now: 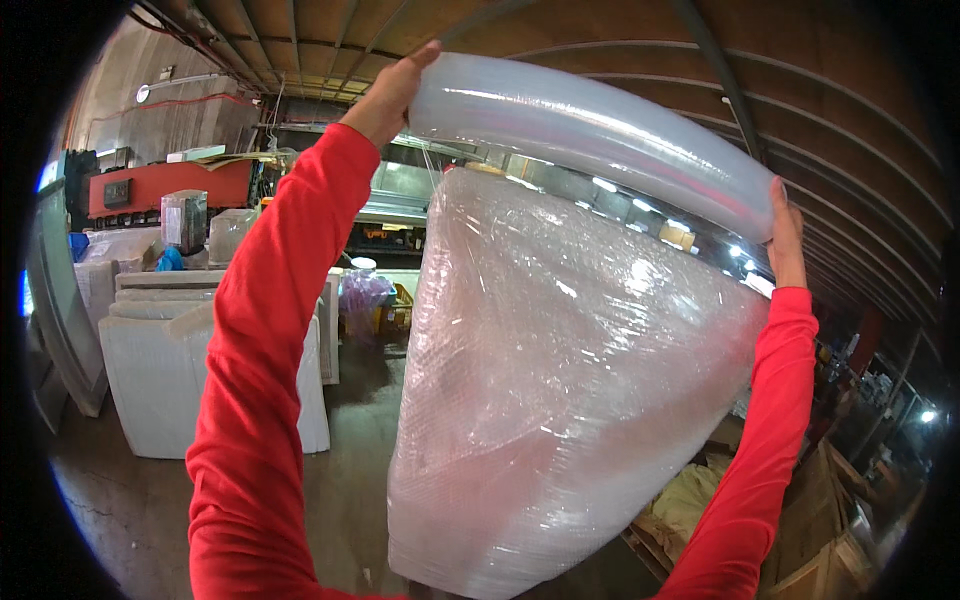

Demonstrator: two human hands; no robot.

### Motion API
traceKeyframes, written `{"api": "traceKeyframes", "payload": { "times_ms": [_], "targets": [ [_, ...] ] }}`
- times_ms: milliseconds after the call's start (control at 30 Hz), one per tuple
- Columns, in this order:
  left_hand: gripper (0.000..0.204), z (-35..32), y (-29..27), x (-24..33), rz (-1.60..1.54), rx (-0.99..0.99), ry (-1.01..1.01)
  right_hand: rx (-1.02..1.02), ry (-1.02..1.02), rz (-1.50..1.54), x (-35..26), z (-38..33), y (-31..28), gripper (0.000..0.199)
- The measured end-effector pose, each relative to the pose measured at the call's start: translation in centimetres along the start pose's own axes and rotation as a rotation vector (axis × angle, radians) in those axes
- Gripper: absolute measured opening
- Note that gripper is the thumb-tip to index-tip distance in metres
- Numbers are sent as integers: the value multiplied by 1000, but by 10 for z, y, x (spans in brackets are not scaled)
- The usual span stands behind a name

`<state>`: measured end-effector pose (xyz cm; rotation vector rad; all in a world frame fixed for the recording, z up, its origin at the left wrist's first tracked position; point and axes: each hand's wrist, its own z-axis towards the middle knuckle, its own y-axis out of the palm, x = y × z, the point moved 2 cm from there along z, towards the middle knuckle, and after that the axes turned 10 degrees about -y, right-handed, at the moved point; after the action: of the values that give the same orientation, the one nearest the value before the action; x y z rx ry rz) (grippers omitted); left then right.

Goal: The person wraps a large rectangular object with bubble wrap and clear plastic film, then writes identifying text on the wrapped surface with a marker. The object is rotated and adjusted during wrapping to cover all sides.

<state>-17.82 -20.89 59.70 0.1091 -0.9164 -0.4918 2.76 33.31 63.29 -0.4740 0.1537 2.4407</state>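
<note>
Hands (393,98) part-curled | holding clear film roll (590,130) | one at each end

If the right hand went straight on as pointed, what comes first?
Probably the ceiling, though depth is unclear; the right hand points upward, at the right end of the film roll it holds.

the only view here is from the person's own head, through the left of two fisheye cameras worn side by side. it faces ahead, close to the wrapped bundle (560,400) across its middle, with red sleeves (255,330) rising from the lower edge. it's wide enough to catch ceiling (620,22) above and floor (350,510) below.
</note>
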Motion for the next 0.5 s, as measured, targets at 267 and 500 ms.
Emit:
{"api": "traceKeyframes", "payload": {
  "times_ms": [267, 500],
  "targets": [
    [53, 64, -5, -85, -115, -239, 22, -493, 27, -351, 36, 4, -13, 50],
    [74, 96, 9, -165, -145, -516, 31, -668, 128, -697, 50, -3, -5, 47]
  ]
}}
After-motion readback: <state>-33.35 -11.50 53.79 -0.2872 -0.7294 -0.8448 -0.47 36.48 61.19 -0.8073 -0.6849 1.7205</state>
